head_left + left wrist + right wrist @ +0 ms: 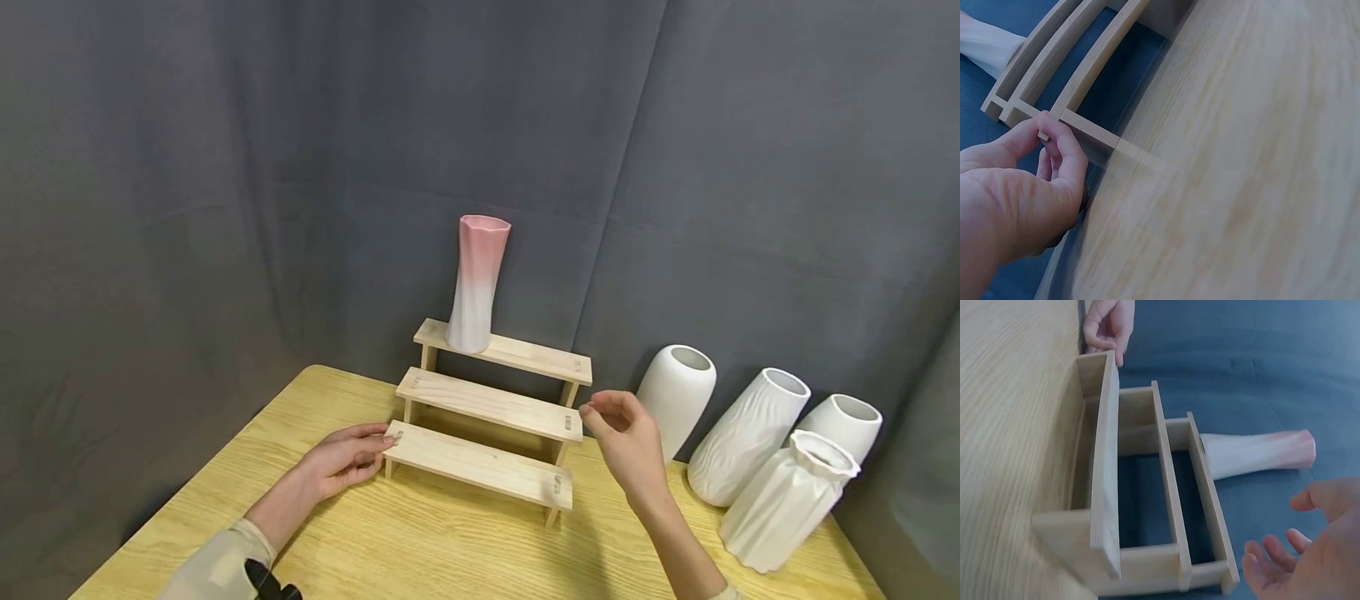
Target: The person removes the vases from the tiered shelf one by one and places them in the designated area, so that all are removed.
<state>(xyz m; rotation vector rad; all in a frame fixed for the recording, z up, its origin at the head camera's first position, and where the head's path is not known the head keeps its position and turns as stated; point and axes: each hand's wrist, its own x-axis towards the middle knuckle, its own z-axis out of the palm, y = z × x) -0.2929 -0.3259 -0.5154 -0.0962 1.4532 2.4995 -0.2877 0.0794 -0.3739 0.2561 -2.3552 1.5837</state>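
Note:
A three-step wooden stand [480, 462] stands on the table. On the left part of its top step, a fluted vase [480, 283], pink above and white below, stands upright. My left hand [341, 462] pinches the left end of the lowest step between thumb and fingers; the left wrist view shows this hand [1035, 181] at the board's corner. Near the right end of the middle step is my right hand [626, 442], its fingers loosely bent. In the right wrist view a gap shows between this hand [1316, 556] and the stand, with nothing held.
Several white vases stand at the right of the table: a smooth one [678, 400], a wavy-ribbed one [746, 437], a partly hidden one [843, 429] and a pleated one with a frilled rim [787, 500]. A grey curtain [480, 125] hangs behind the wooden table [420, 558].

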